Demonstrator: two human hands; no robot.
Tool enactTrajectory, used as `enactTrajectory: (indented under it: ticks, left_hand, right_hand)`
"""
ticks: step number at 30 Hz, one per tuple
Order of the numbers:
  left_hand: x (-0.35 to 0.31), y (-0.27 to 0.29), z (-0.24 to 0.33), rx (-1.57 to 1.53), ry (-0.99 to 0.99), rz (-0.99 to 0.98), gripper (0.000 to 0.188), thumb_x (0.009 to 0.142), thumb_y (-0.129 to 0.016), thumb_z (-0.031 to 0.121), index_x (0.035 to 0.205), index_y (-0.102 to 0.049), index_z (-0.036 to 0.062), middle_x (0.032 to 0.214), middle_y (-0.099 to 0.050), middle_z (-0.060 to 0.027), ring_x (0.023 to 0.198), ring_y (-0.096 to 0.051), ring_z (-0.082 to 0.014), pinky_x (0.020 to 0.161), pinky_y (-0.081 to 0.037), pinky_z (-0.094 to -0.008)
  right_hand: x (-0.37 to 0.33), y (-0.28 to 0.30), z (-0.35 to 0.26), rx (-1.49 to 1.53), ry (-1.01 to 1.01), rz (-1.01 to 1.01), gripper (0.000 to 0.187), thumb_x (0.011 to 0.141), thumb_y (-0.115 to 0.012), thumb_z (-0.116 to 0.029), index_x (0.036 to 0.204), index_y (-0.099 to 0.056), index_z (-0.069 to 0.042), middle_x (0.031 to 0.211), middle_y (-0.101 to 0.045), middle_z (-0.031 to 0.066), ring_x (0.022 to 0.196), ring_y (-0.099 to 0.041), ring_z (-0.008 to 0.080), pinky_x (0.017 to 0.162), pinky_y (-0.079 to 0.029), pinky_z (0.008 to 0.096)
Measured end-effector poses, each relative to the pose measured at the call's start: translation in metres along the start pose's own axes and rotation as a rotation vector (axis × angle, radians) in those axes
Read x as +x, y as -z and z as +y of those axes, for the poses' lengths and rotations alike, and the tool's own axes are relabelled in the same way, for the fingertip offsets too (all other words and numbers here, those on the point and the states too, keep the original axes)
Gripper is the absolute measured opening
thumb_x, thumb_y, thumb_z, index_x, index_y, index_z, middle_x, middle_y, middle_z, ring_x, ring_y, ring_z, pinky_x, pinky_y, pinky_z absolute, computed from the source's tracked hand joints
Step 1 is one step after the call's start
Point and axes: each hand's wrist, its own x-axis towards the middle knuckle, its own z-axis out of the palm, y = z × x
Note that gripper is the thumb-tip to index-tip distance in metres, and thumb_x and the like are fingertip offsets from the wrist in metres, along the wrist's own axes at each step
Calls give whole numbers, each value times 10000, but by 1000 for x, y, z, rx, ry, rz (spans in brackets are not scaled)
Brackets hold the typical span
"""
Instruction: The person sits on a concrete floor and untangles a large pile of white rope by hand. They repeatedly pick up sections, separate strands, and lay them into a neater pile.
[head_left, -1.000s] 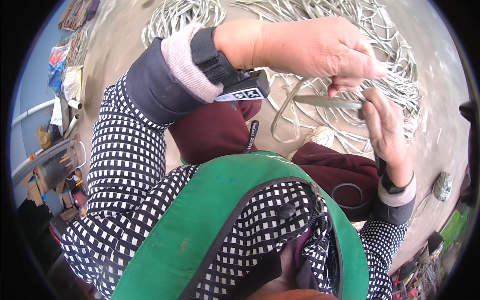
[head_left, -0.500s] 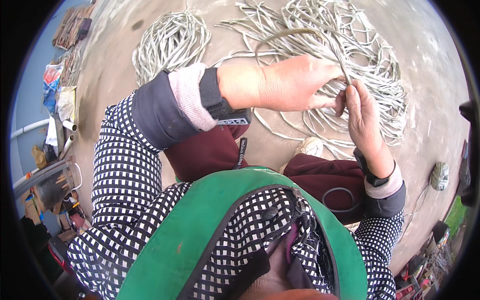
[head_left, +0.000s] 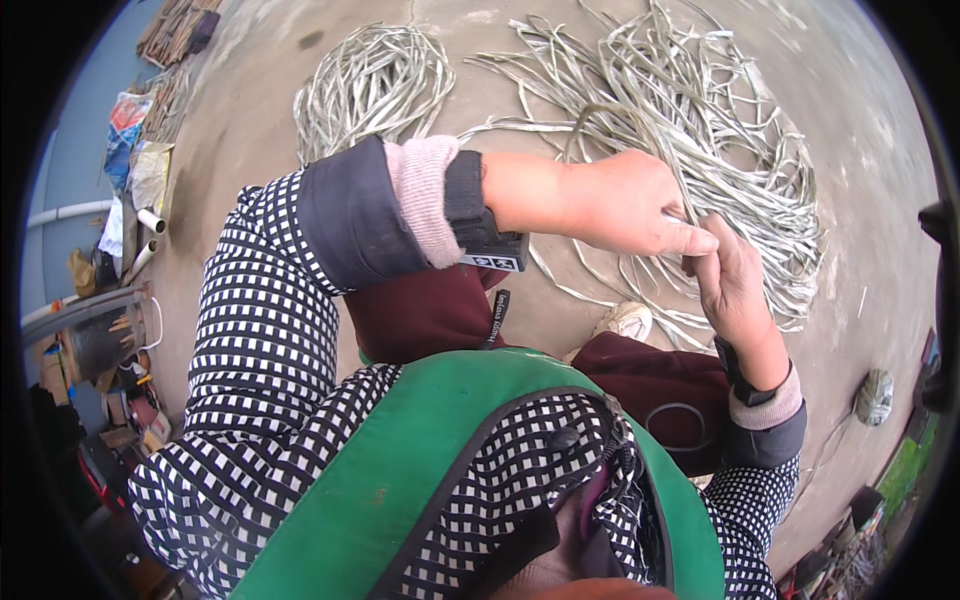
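Note:
My left hand (head_left: 635, 205) reaches across from the left, with its thumb and fingers pinched on a thin grey-brown strip (head_left: 592, 110). The strip arcs up from the pinch and bends back over the far pile. Thumb and fingers of my right hand (head_left: 732, 275) close on the strip at the same spot, against my left fingertips. The strip's end between the fingers is hidden. Just beyond both hands spreads a big loose pile of silvery-white flat strips (head_left: 745, 190), with several strands trailing toward my foot.
A rounder bundle of pale strips (head_left: 375, 85) lies on the concrete floor (head_left: 235, 110) at the far left. At the right sits a small grey ball of twine (head_left: 874, 397). White pipes (head_left: 150, 220), bags and clutter line the left wall. My shoe (head_left: 627, 320) touches the trailing strands.
My hands have come closer together, and my left thumb now lies over my right fingertips. The strip's arc has become shorter and tighter. The whole view has shifted slightly.

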Motion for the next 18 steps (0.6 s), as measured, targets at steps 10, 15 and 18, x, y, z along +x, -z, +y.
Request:
enactTrajectory:
  ticks: [10,15,18]
  left_hand:
    - [-4,-5,-9,-225,-122,-96,384,930,-544,326,894,-653,-41,676,-596,-133,616,-503,-152,614,-443,-309]
    - [-5,0,-11,-144,-199,-92,348,926,-556,288,862,-637,-45,663,-570,-145,605,-499,-192,613,-442,-314]
    - [2,12,-16,60,-160,-58,313,900,-589,271,844,-612,-37,695,-577,-133,659,-556,-231,636,-466,-333]
  right_hand:
    - [-2,15,-6,-87,188,-82,135,876,-507,-84,767,-463,-18,643,-428,137,569,-455,338,536,-378,393]
    - [-6,16,-2,-73,147,-110,146,877,-511,-90,762,-454,-20,650,-415,139,569,-462,338,527,-375,392]
    - [-5,12,9,-112,-48,-50,188,918,-484,-123,758,-469,-26,584,-440,135,521,-472,341,504,-378,390]
